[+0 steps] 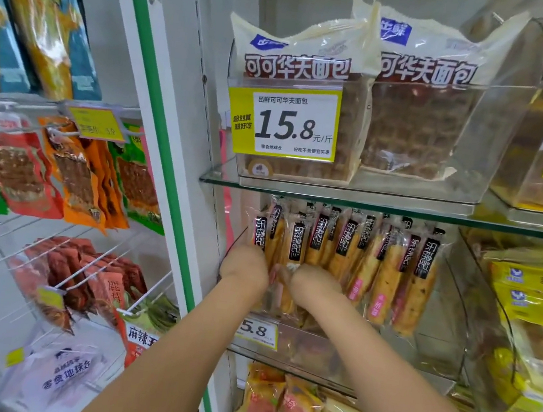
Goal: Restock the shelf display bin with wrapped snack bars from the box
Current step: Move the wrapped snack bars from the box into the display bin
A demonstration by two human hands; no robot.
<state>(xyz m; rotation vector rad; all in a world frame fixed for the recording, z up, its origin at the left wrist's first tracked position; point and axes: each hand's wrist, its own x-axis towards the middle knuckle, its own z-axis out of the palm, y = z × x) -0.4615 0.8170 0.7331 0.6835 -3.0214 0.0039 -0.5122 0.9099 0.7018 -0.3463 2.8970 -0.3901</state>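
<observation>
We see both hands in the clear bin [417, 349], the left hand [244, 266] at the left end of the snack bars [388, 280] and the right hand [316, 286] just beside it. The fingers are hidden, so we cannot tell whether they pinch a bar. Bars stand upright across most of the bin, leaving room at its right, so we judge restocking well advanced; no box is in view.

I read 15.8 on the yellow price tag [283, 121], 可可华夫面包 on the bread bags [299, 66], and 5.8 on the tag [257, 332] of the snack bar bin [424, 343].
</observation>
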